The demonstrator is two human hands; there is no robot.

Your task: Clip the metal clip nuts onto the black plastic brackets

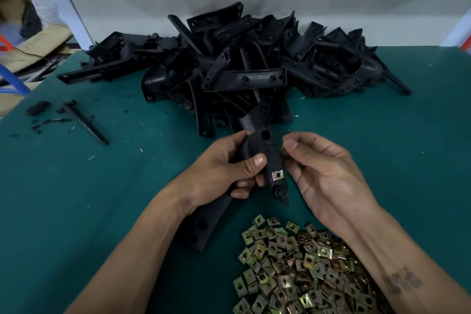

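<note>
My left hand (224, 168) grips a black plastic bracket (265, 150) above the green table, thumb across its front. One metal clip nut (277, 175) sits clipped on the bracket's lower edge. My right hand (321, 168) is just right of the bracket, its thumb and fingertips pinching a second clip nut (282, 151) against the bracket's side; that nut is mostly hidden. A loose heap of brass-coloured clip nuts (300, 267) lies near the table's front, under my right forearm.
A big pile of black brackets (242, 66) fills the back of the green table (382, 135). A thin black plastic piece (84, 122) and black scraps lie at the left. Cardboard boxes (23, 53) stand beyond the left edge.
</note>
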